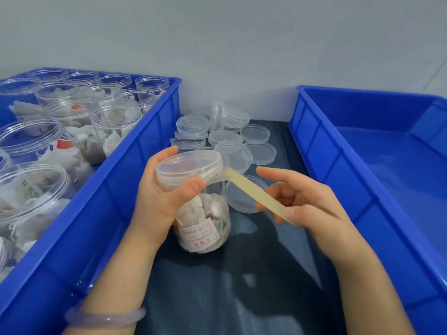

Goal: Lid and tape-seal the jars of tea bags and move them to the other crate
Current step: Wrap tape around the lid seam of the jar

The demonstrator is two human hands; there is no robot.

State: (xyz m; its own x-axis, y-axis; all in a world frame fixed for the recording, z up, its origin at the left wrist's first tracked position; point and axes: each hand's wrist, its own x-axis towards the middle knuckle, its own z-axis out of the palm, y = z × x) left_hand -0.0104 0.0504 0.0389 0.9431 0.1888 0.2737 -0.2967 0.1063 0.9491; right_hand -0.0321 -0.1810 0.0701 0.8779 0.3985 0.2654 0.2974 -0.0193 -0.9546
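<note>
Your left hand [157, 201] has its grip curled round the lidded jar [203, 221], over the table [242, 286] between left crate [135, 170] and right crate [338, 170].
Your right hand [307, 204] pinches the tape strip [256, 192], one end stuck at the lid [188, 165]; keep it taut, turn the jar, press along the seam.

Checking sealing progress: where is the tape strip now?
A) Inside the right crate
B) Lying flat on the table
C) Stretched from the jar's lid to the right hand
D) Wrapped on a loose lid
C: the tape strip runs from the lid of the jar to the right hand pinching it.
</note>
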